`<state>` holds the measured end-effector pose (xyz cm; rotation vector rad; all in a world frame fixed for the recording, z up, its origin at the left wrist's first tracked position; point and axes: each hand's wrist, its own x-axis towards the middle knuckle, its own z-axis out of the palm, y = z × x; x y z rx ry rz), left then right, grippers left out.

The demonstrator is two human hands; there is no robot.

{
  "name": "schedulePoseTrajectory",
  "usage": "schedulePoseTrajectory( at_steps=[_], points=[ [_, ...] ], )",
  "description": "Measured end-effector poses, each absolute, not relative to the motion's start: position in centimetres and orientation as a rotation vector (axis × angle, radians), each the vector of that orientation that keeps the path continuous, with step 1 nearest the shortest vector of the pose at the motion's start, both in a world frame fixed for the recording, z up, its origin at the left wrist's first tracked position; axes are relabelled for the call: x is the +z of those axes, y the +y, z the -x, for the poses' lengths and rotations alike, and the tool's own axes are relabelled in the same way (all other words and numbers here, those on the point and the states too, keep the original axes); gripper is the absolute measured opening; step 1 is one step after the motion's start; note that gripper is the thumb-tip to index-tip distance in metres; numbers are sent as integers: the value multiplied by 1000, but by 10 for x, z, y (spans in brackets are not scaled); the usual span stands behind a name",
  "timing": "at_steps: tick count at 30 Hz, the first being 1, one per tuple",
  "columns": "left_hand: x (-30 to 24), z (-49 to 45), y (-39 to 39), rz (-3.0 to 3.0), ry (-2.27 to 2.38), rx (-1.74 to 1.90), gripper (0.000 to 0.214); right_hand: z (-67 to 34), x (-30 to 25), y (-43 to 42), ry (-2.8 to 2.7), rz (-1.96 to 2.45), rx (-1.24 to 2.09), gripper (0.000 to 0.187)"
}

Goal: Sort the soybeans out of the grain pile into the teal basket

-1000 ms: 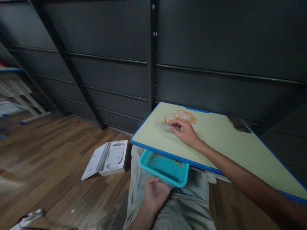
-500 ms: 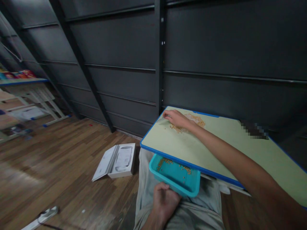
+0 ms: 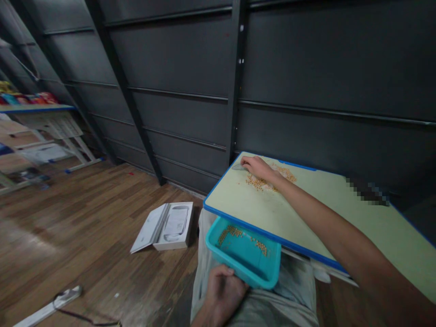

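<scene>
My left hand (image 3: 225, 288) grips the near side of a turquoise plastic tray (image 3: 242, 254), its thumb at the rim and fingers underneath. The tray sits over my lap, its far side below the table's edge. Small tan beans (image 3: 230, 232) lie scattered along its inside. On the table, my right hand (image 3: 258, 167) is closed, palm down, at the left of a spread of loose beans (image 3: 288, 171). A thin, pale grey, see-through thing (image 3: 238, 167) sticks out past its fingers; its kind is unclear and the rest is hidden by the hand.
The pale green tabletop (image 3: 228, 197) has a blue edge and stands against a dark panelled wall (image 3: 177, 118). A blurred dark object (image 3: 368, 190) lies at its right. An open white box (image 3: 173, 227) and a white bar (image 3: 51, 306) with a dark cord are on the wooden floor.
The tray and my left hand have come slightly nearer to me and left, showing more of the tray. My right hand has shifted slightly right in view, as has the table.
</scene>
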<state>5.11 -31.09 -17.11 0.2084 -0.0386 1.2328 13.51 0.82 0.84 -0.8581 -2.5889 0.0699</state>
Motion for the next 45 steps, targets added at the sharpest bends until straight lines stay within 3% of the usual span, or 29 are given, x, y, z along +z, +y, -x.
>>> schedulePoseTrajectory(
  at_steps=[27, 36, 45],
  points=[
    [-172, -9, -309, -187, 70, 1329, 45, -158, 24, -102, -2724, 580, 284, 23],
    [-169, -19, -307, -224, 91, 1322, 62, -164, 22, -100, -2624, 676, 257, 23],
    [-164, -8, -310, -174, 161, 1342, 47, -148, 13, -131, -2700, 467, 319, 24]
  ],
)
